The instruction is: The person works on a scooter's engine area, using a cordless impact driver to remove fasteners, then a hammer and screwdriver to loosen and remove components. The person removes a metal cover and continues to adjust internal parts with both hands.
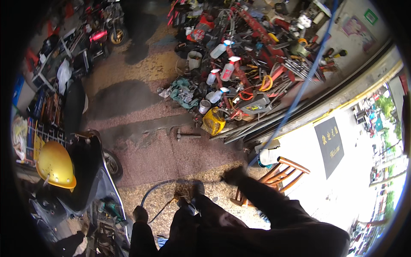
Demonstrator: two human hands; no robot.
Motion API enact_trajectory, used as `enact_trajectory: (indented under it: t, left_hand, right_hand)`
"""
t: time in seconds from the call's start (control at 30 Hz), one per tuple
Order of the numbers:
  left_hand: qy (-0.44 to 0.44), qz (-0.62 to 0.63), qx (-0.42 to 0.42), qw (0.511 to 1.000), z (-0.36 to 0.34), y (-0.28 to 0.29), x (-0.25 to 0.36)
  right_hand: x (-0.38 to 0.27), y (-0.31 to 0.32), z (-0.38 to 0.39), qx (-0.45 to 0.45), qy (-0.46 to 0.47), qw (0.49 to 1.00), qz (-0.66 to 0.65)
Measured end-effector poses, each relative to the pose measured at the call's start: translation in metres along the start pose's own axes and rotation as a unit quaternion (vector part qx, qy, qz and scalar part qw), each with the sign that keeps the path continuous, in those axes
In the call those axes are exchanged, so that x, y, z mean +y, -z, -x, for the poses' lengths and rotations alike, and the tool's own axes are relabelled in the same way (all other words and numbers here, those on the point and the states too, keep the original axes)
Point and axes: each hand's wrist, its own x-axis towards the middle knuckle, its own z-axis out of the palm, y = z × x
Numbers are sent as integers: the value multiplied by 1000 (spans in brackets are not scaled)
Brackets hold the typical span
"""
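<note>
A blue hose (299, 85) slants down from the upper right to my right hand (233, 176), which is closed around it. From there it runs on, looking darker, in an arc across the floor to my left hand (139, 213). My left hand is closed at that end of the hose, low beside the scooter (112, 188). Both hands are in shadow, so single fingers are hard to make out. Between them are my shoes, and a thin cord (160, 211) curves beside my left hand. Beyond the hose, a hammer (188, 135) lies on the floor.
A yellow hard hat (55, 165) rests on the scooter. A wooden chair (278, 175) stands by my right arm. Spray bottles (229, 70), a yellow bag (213, 122) and many tools crowd the far right. A dark doormat (329, 146) lies outside in bright light.
</note>
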Motion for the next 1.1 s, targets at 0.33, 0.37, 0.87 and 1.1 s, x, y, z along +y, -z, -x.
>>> enact_trajectory:
  t: [0.33, 0.37, 0.87, 1.1]
  left_hand:
    - [-202, -55, -13, 978, 13, 30, 34]
    - [-296, -153, 21, 943, 2, 44, 55]
    - [-430, 586, -184, 661, 43, 285, 305]
    - [-532, 374, -145, 746, 46, 380, 430]
  right_hand:
    - [-51, 46, 17, 236, 141, 960, 58]
    - [-48, 77, 32, 267, 138, 951, 80]
    - [-72, 171, 154, 627, 324, 632, -321]
    - [-44, 118, 142, 690, 277, 476, -470]
